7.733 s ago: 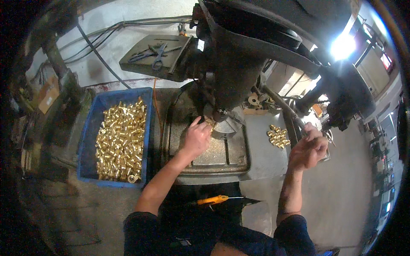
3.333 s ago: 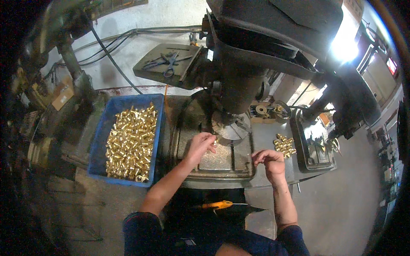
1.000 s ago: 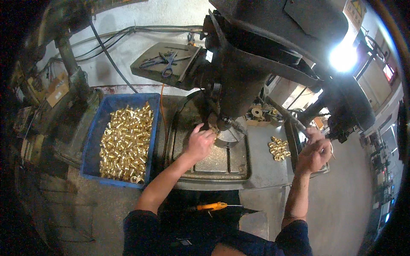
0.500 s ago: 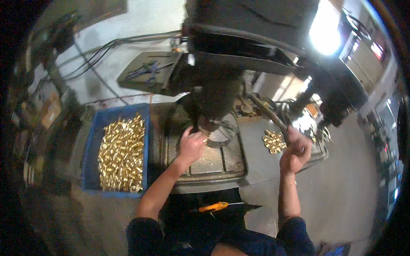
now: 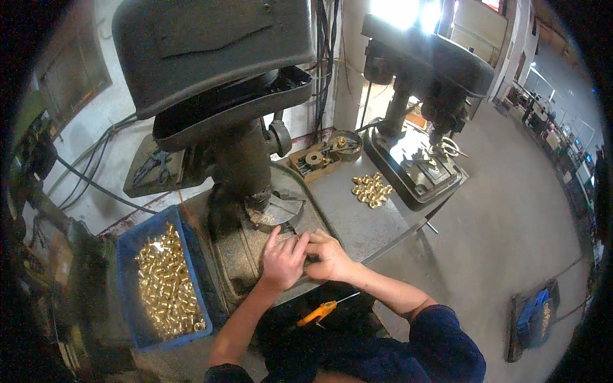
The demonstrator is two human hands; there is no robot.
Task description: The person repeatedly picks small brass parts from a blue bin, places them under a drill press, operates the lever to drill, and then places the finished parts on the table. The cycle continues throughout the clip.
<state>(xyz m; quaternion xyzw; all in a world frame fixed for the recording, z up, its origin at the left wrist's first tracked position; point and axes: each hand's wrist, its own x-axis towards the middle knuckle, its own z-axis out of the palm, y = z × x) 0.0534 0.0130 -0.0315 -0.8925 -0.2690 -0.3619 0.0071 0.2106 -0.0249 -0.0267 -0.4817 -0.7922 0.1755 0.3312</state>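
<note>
My left hand and my right hand meet over the front of a drill press table strewn with metal chips. The left index finger points forward, while its other fingers bend in against the right hand's fingertips. My right hand is closed, its fingers curled toward the left. Anything between them is hidden by the fingers. Just beyond the hands sits a round metal fixture under the drill press head. Left of the table, a blue bin holds many small brass fittings.
More brass fittings lie piled on the grey bench. Behind them are a wooden box of parts and a round tin. A second drill press stands right. An orange-handled tool lies nearest my body.
My right hand has come off the drill press lever and moved left to meet my left hand. The left hand has drawn back from the fixture. The view has swung right.
</note>
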